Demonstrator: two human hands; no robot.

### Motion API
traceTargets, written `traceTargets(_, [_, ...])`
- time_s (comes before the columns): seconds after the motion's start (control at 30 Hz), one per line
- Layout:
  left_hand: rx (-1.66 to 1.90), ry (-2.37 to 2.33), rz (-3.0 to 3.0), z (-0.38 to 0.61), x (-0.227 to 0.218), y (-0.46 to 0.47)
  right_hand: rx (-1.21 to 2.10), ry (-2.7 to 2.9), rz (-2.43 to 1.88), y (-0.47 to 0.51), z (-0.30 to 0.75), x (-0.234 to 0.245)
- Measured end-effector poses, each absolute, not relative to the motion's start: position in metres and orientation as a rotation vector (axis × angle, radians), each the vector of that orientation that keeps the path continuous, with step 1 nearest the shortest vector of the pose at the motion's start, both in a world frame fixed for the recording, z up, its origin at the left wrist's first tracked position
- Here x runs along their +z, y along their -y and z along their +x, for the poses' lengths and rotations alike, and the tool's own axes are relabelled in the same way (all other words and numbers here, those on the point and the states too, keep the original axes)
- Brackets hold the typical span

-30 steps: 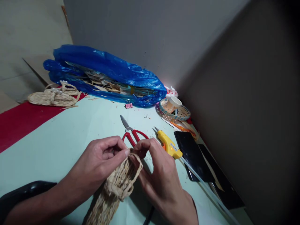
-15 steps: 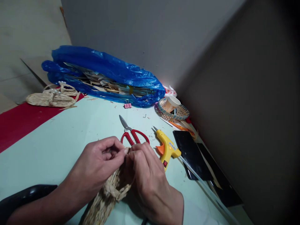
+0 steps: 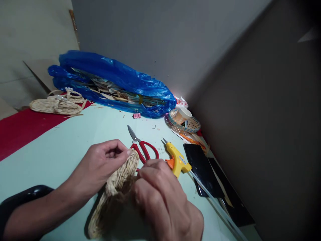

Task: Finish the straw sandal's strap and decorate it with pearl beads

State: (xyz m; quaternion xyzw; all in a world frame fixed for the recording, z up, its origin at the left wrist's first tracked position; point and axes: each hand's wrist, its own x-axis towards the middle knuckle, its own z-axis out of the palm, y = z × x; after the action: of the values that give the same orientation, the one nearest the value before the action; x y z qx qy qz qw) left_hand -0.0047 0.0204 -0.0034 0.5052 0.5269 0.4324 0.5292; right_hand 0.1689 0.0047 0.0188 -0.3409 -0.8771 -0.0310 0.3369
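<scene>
A woven straw sandal [image 3: 115, 187] lies tilted on the pale green table [image 3: 65, 147] in front of me. My left hand [image 3: 102, 164] pinches its far tip with curled fingers. My right hand [image 3: 160, 201] is closed over the sandal's near right side, covering its strap and part of the sole. Red-handled scissors [image 3: 142, 149] lie just beyond my fingers. A yellow glue gun [image 3: 177, 159] sits right of the scissors, close to my right knuckles.
A blue plastic bag [image 3: 115, 85] of straw strips lies at the back against the wall. A finished pair of straw sandals [image 3: 59, 103] rests on a red sheet [image 3: 22, 129] at left. A pink binder clip [image 3: 136, 115], a paper cup [image 3: 183, 114] on woven plates and a black phone [image 3: 200, 164] are at right.
The sandal has been turned, its woven sole now facing up. My right hand moved from pinching the tip to covering the sandal's side; my left hand stays on the tip.
</scene>
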Motion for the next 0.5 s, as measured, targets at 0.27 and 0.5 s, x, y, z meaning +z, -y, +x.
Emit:
traceTargets(0.27, [0.816, -1.123, 1.202, -0.013, -0.001, -0.033, -0.015, 2.165, -0.908, -0.007, 0.184, 0.013])
traceTargets(0.5, [0.904, -1.395, 1.603, -0.022, 0.007, -0.039, 0.176, 2.101, -0.822, -0.015, 0.190, 0.005])
